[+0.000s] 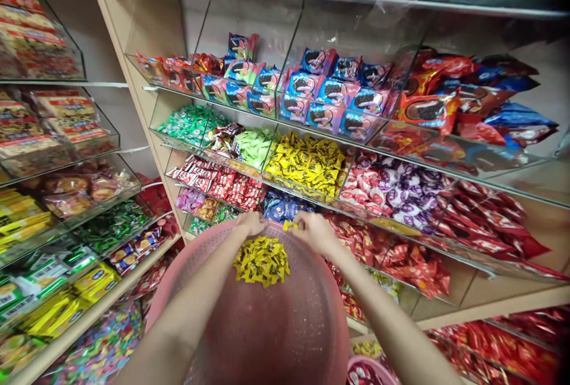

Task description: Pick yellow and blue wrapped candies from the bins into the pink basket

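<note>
A round pink perforated basket [276,337] fills the lower middle of the view, with a heap of yellow wrapped candies [262,261] lying near its far rim. My left hand [252,223] is closed over that far rim. My right hand [313,232] is closed close beside it, pinching a yellow wrapped candy [290,226] between its fingers. Both hands sit just below a clear bin full of the same yellow candies [307,162] on the shelf ahead.
Tilted clear bins line the shelves ahead: green sweets [191,123], red packets [222,183], white and purple sweets [396,189], blue biscuit packs [329,97], red sweets [485,224]. More bins stand on a rack at the left [57,195]. A second pink basket [369,370] shows at the bottom.
</note>
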A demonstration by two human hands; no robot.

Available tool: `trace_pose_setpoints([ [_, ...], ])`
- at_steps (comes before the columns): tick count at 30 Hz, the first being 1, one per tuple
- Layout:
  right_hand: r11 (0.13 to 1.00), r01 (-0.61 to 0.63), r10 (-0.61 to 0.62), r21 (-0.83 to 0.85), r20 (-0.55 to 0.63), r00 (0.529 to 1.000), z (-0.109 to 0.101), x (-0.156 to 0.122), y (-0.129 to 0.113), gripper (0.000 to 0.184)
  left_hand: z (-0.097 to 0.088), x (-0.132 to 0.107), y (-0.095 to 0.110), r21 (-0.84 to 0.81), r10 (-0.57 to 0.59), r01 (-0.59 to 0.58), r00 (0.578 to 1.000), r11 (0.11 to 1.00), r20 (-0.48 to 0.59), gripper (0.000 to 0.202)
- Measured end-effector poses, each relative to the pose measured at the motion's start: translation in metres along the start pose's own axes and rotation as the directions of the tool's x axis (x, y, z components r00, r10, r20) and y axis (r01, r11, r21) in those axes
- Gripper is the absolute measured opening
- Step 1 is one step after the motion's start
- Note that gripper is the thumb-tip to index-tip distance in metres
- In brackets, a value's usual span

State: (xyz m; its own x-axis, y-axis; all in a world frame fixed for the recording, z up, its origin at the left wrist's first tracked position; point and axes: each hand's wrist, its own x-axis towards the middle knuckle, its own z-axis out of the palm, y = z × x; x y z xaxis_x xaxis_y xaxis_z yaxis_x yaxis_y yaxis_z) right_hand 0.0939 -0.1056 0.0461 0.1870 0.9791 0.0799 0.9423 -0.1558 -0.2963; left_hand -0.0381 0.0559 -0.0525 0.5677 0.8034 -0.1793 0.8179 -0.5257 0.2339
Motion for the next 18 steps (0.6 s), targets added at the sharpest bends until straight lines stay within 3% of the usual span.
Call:
trace_pose_setpoints([
  [3,1.0,0.003,-0.002,-0.001,0.143,0.99,0.057,-0.014,0.012,0.013,0.001,0.0,-0.001,0.01,0.013,-0.013,1.0,1.0,-0.006,0.059],
  [6,1.0,0.019,-0.019,0.004,0.198,0.98,0.09,-0.022,0.023,0.009,0.001,-0.001,-0.002,0.008,0.021,-0.021,1.0,1.0,-0.01,0.059],
  [11,0.999,-0.01,-0.002,0.043,0.271,0.963,0.109,-0.027,0.031,0.011,0.0,-0.002,-0.002,-0.011,0.029,-0.03,1.0,1.0,-0.01,0.06],
  [18,0.986,-0.165,0.153,0.032,0.239,0.959,0.126,-0.021,0.024,0.015,0.001,-0.001,-0.004,-0.015,0.037,-0.038,0.999,0.999,-0.023,0.06],
])
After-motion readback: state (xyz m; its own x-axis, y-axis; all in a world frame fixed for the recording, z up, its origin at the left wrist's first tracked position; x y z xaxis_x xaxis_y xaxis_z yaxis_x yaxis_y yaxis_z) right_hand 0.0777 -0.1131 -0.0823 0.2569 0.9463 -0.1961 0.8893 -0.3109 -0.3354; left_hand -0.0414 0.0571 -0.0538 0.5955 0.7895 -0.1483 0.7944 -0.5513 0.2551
